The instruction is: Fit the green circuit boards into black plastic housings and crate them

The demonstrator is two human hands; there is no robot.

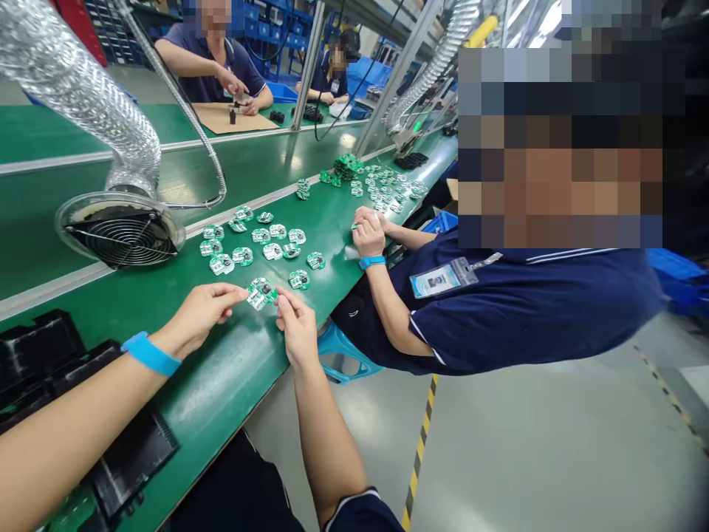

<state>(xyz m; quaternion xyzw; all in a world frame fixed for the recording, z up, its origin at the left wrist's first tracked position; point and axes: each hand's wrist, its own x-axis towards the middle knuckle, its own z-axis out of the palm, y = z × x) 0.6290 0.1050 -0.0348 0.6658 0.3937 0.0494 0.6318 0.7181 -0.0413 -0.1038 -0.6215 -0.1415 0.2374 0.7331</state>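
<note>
Between my two hands a small green-and-white circuit board [261, 293] is held up over the green bench. My left hand [206, 314], with a blue wrist strap [151, 355], pinches its left edge between thumb and fingertips. On the board's right edge, the thumb and fingers of my right hand [298, 325] are closed in a pinch. Just beyond lie several similar boards [272, 251], spread out singly on the bench. One of them [299, 279] rests close to my right fingertips.
A fume duct [125, 222] with a round grille hangs at the left. Black trays [133, 458] are stacked beside my left forearm. At the right a co-worker [388, 295] sits close, hands over the bench [332, 214]. A heap of boards [348, 166] lies farther along.
</note>
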